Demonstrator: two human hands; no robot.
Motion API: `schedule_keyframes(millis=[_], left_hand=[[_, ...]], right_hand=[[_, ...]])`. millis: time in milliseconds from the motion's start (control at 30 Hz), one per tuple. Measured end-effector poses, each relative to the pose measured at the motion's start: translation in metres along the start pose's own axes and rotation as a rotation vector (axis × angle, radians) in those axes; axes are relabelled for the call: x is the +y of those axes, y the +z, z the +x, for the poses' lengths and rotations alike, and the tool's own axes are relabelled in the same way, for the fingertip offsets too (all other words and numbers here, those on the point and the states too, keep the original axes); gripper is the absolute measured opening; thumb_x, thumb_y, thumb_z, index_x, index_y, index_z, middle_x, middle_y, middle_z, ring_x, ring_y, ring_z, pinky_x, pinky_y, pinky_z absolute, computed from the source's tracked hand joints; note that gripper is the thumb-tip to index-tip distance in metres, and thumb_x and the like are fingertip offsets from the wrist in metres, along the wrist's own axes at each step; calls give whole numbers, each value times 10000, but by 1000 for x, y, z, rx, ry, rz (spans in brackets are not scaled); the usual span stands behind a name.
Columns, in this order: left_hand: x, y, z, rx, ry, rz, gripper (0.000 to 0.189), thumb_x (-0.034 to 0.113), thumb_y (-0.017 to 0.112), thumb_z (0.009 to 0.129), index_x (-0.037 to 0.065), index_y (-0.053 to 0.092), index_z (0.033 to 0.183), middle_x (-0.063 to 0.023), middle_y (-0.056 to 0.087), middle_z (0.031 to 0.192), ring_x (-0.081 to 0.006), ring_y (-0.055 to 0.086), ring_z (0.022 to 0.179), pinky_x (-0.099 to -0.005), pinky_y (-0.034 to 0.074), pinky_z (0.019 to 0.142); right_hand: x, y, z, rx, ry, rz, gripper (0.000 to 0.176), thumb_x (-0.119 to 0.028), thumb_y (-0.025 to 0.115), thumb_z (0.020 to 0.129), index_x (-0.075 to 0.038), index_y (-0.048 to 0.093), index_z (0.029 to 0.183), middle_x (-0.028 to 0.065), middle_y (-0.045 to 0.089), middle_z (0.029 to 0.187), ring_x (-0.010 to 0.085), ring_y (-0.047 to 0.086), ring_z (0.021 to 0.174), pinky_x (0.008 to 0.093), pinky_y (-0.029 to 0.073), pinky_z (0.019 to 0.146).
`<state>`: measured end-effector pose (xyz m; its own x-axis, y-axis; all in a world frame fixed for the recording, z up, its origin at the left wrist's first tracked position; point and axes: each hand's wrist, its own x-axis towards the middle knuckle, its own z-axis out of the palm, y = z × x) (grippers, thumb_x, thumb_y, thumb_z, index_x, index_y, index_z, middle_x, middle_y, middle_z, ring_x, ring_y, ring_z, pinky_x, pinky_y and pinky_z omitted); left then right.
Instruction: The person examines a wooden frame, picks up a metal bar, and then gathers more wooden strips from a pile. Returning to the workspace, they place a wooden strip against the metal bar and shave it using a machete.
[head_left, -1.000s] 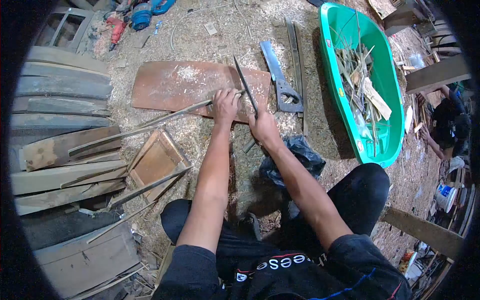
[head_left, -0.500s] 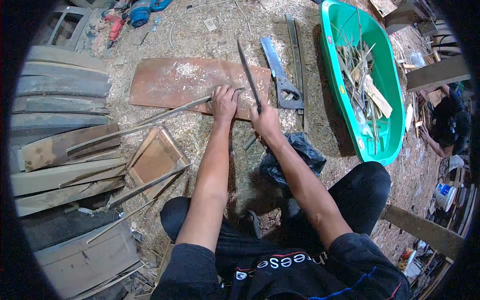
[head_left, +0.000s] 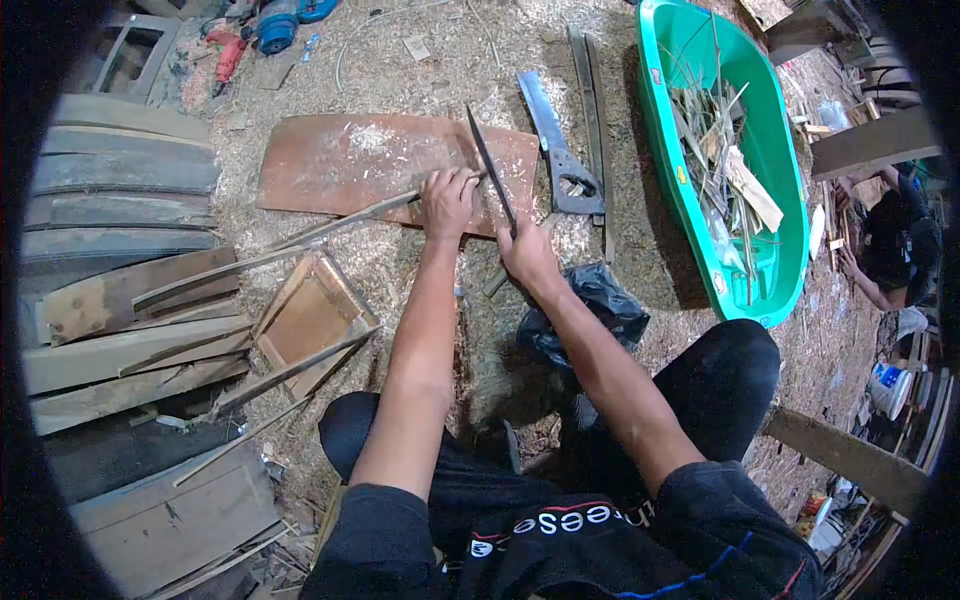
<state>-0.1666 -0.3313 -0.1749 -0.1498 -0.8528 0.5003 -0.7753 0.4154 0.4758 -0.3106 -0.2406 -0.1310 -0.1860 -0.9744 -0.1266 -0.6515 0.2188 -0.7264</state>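
My left hand (head_left: 449,204) is wrapped over a long thin wooden strip (head_left: 375,210) near its far end, pressing it across the front part of a brown board (head_left: 310,165). The strip runs from there down to the left. In my right hand (head_left: 530,252) is the handle of a machete (head_left: 488,155). Its dark blade points up and slightly left, close to the strip's end just right of my left fingers. Pale shavings (head_left: 372,138) lie on the board. Below my right hand sits a crumpled black plastic bag (head_left: 590,315).
A handsaw (head_left: 560,150) lies right of the board, beside long dark strips (head_left: 590,110). Farther right stands a green tub (head_left: 795,250) of wood scraps. Planks (head_left: 130,210) line the left, near a framed panel (head_left: 315,315). Another person (head_left: 895,245) works at far right.
The machete has come down a little, its tip shifting nearer and slightly left, with my right hand lowering slightly. My left hand stays on the strip.
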Motion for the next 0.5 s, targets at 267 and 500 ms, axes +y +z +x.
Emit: schedule_keyframes(millis=[267, 500], left_hand=[[5, -6, 5, 9, 11, 4, 164, 177, 699, 812, 63, 696, 929, -101, 644, 931, -322, 576, 916, -435, 454, 811], [-7, 8, 3, 22, 28, -14, 183, 241, 665, 857, 93, 681, 964, -73, 644, 964, -308, 573, 935, -450, 429, 822]], right_hand=[[-24, -15, -5, 36, 67, 91, 353, -256, 579, 884, 59, 611, 1040, 344, 618, 773, 511, 625, 772, 551, 506, 734], [-10, -14, 5, 69, 13, 99, 357, -264, 574, 878, 76, 632, 971, 333, 629, 795, 516, 626, 789, 548, 512, 743]])
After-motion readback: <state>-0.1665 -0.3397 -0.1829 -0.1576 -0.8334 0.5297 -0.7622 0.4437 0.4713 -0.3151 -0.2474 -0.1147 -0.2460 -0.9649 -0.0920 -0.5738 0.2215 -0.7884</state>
